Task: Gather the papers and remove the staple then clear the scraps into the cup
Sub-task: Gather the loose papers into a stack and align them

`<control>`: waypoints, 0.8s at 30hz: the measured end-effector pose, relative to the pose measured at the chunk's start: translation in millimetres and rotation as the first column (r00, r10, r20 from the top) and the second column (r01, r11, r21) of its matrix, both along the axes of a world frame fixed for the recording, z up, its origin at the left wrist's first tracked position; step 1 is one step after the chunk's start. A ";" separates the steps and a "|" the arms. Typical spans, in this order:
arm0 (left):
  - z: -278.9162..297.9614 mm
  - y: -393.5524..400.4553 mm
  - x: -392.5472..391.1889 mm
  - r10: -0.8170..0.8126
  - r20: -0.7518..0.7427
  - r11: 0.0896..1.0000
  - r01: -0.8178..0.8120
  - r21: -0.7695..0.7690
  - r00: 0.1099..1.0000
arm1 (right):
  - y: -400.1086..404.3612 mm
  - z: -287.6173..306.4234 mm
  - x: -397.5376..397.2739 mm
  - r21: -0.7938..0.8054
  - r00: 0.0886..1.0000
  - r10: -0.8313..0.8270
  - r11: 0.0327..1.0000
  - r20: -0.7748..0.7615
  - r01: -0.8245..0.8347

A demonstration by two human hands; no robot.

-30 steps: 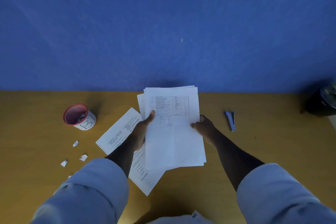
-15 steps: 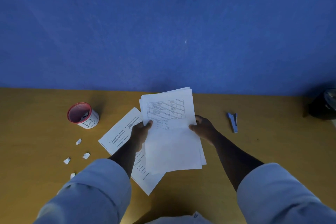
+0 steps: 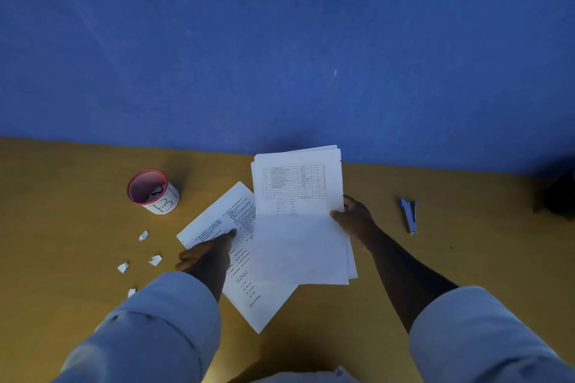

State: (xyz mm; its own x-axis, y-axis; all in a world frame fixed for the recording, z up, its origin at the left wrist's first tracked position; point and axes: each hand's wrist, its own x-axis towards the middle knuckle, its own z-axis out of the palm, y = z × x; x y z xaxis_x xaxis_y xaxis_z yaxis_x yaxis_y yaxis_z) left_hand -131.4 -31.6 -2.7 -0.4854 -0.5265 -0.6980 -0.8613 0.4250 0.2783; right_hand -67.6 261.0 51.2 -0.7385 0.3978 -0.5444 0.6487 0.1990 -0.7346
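Note:
My right hand [image 3: 353, 218] grips the right edge of a stack of white papers [image 3: 300, 227], its top sheet printed with a table, held above the yellow table [image 3: 466, 264]. My left hand [image 3: 208, 252] is off the stack; its fingers rest flat on a printed sheet [image 3: 230, 221] lying slantwise on the table. A red-rimmed white cup [image 3: 154, 191] marked "B" stands at the left with paper bits inside. Several white paper scraps [image 3: 143, 235] lie below the cup. A blue staple remover [image 3: 409, 214] lies to the right of my right hand.
A blue wall [image 3: 280, 40] rises behind the table. A dark object [image 3: 560, 193] sits at the far right edge. My light sleeves [image 3: 149, 329] fill the lower corners.
My left hand has let go of the stack and dropped onto the slanted sheet on the table. The stack has shifted slightly right, now held by my right hand alone.

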 end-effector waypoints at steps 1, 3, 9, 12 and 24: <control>-2.1 0.4 -0.3 -0.042 0.032 0.999 0.042 0.001 0.999 | -0.9 -0.1 -0.6 0.006 1.000 0.005 1.000 0.000 -0.005; -6.4 4.1 -0.9 -0.042 0.118 0.999 0.042 -0.003 0.992 | -1.9 -0.5 -0.6 0.009 1.000 0.011 1.000 0.002 -0.011; -7.3 15.1 1.2 0.000 0.122 0.986 0.020 -0.166 0.993 | -0.6 -2.5 4.0 0.028 0.999 0.019 0.999 0.028 -0.020; -15.4 10.3 -4.3 -0.007 0.100 0.994 0.018 -0.106 0.995 | 0.2 -2.5 5.7 0.034 0.999 0.020 0.999 0.046 -0.021; -18.7 -8.6 -3.7 0.145 -0.066 0.981 -0.135 0.142 0.987 | 2.9 0.5 5.5 -0.016 0.999 0.018 1.000 0.047 -0.017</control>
State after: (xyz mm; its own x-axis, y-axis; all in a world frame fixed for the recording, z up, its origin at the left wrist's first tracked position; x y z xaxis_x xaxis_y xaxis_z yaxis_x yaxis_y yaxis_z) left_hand -135.1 -40.1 -21.4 -0.4681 -0.4949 -0.7321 -0.8836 0.2553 0.3925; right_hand -62.1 263.9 51.7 -0.7184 0.3760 -0.5853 0.6795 0.1991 -0.7061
